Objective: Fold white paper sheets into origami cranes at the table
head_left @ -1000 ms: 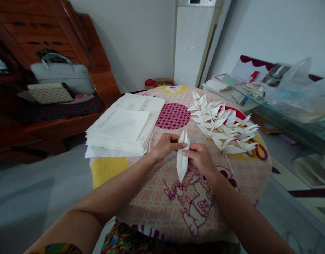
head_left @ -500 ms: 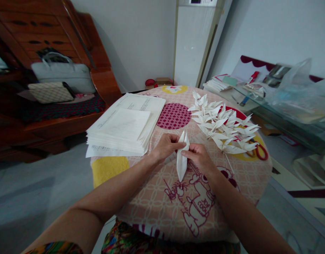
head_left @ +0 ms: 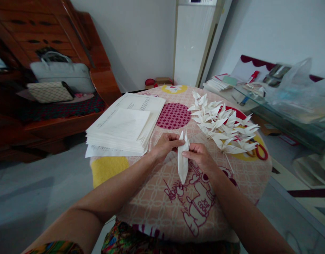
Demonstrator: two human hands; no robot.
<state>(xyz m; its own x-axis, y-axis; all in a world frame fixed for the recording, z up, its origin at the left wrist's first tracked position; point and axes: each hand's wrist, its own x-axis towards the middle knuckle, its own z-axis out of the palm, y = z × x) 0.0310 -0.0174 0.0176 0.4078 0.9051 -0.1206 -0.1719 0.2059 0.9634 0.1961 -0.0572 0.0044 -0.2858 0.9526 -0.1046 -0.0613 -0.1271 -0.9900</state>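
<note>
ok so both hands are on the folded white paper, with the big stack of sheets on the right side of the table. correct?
Not quite: the head view shows the stack of sheets on the left side of the table. Both hands, left hand and right hand, are on the folded white paper.

A paper stack (head_left: 120, 127) lies left on the table (head_left: 149, 208), folded figures (head_left: 220, 123) right, scissors (head_left: 262, 152) at their lower-right edge. Near centre, folded paper (head_left: 183, 166) is between left hand (head_left: 166, 144) and right hand (head_left: 201, 155). Upper left, a handbag (head_left: 69, 74) sits on a bench (head_left: 104, 84).
</note>
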